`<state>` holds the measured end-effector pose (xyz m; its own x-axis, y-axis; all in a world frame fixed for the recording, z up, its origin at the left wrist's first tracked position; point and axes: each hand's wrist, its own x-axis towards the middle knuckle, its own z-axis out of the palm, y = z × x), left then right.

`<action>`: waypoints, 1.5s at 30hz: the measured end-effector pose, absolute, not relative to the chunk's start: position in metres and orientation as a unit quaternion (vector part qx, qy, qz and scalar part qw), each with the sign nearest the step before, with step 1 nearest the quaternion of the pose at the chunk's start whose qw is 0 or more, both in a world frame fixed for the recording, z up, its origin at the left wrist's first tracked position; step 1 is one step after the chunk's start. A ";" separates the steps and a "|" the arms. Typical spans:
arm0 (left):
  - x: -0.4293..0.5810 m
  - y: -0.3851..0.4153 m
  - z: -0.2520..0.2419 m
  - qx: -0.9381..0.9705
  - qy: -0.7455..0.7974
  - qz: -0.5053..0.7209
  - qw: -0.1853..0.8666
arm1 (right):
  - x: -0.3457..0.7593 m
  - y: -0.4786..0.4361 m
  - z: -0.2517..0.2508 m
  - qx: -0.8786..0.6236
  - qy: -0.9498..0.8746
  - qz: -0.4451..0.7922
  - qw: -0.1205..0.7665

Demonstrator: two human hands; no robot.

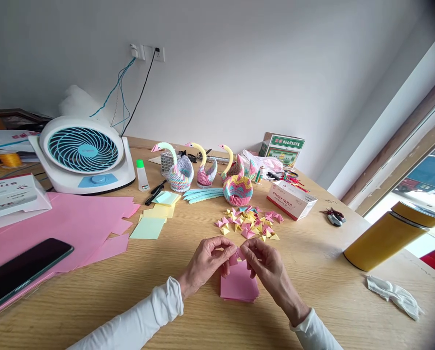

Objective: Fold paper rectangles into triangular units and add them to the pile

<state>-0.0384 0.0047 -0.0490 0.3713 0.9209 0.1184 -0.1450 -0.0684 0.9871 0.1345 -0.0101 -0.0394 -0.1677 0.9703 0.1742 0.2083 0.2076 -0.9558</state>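
My left hand and my right hand meet above the wooden table, fingers pinched together on a small pink paper piece held between them. Directly under my hands lies a stack of pink paper squares. Just beyond my fingers sits a pile of several folded pink and yellow paper triangles. Further back stand three origami swans and a woven paper basket.
A white and blue fan stands at the back left. Pink sheets and a black phone lie at left, yellow and green squares nearby. A sticky note box, small scissors, yellow flask and crumpled tissue are at right.
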 end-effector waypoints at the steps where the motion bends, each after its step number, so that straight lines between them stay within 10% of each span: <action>1: -0.039 0.005 -0.049 0.575 0.338 0.449 0.594 | 0.134 -0.010 -0.039 -0.466 -0.637 0.423 0.445; 45: -0.035 -0.001 -0.041 0.558 0.341 0.457 0.603 | 0.133 -0.009 -0.044 -0.470 -0.637 0.406 0.457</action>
